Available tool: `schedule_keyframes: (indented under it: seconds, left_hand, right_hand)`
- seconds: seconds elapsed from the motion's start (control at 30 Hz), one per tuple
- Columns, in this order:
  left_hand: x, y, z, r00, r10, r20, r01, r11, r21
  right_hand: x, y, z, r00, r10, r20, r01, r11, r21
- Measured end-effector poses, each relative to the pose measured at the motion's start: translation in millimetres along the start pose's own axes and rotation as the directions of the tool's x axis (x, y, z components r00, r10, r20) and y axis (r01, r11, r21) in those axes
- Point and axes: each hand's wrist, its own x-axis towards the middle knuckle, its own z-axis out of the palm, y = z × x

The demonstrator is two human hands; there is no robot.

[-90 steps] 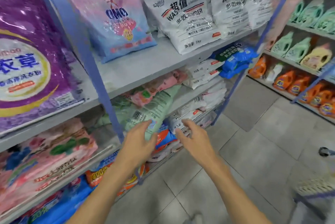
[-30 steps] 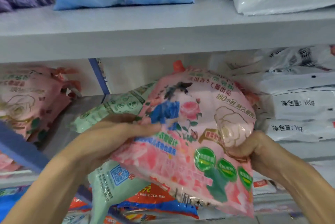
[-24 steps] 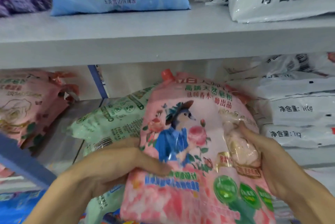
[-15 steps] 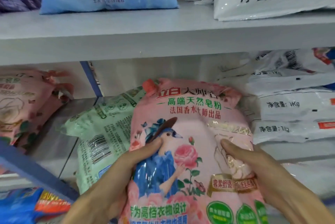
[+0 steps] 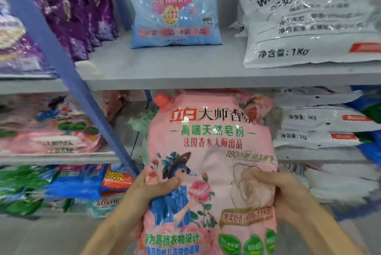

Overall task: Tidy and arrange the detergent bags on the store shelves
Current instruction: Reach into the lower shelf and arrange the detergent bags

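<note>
My left hand and right hand clamp the sides of the glossy pink plastic soap-powder bag, upright before the grey shelves. It's probably heavy, floppy and slick, so I'd grip low.

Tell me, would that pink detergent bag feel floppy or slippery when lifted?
Probably floppy: the pink bag dents under the left hand and right hand. Its glossy film looks somewhat slippery, hence perhaps the two-handed grip. It bulges full, so likely hefty for its size.
</note>
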Motion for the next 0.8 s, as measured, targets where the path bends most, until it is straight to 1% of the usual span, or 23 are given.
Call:
schedule_keyframes:
  seconds: [0.03,0.13,0.27,0.33,0.43,0.53,0.63,0.8]
  left_hand:
    - [-14,8,-1,1.000,0.016,-0.017,-0.016,1.000,-0.005]
    - [-50,26,-5,0.996,0.050,-0.069,-0.049,0.999,0.007]
    - [-103,40,-16,0.992,0.057,-0.116,-0.057,0.998,0.002]
    - [-128,40,-27,0.986,0.073,-0.147,-0.072,0.997,0.010]
    - [-163,41,-47,0.975,0.078,-0.206,-0.086,0.996,-0.028]
    - [-192,43,-71,0.962,0.123,-0.243,-0.137,0.990,-0.041]
    - [-215,49,-98,0.944,0.161,-0.288,-0.183,0.982,-0.052]
    - [-247,57,-153,0.926,0.179,-0.332,-0.245,0.955,-0.169]
  right_hand:
    - [-8,-5,11,0.999,0.001,0.032,-0.002,0.999,0.034]
    - [-29,-14,42,0.995,0.034,0.089,-0.035,0.999,0.001]
    - [-51,-17,83,0.994,0.092,0.061,-0.087,0.992,-0.094]
    - [-61,-9,102,0.995,0.084,0.060,-0.077,0.991,-0.114]
    - [-78,2,132,0.991,0.095,0.092,-0.082,0.987,-0.137]
    - [-87,12,166,0.982,0.118,0.148,-0.096,0.984,-0.149]
    - [-86,27,202,0.976,0.144,0.163,-0.115,0.978,-0.177]
    - [-75,63,260,0.959,0.174,0.223,-0.121,0.965,-0.233]
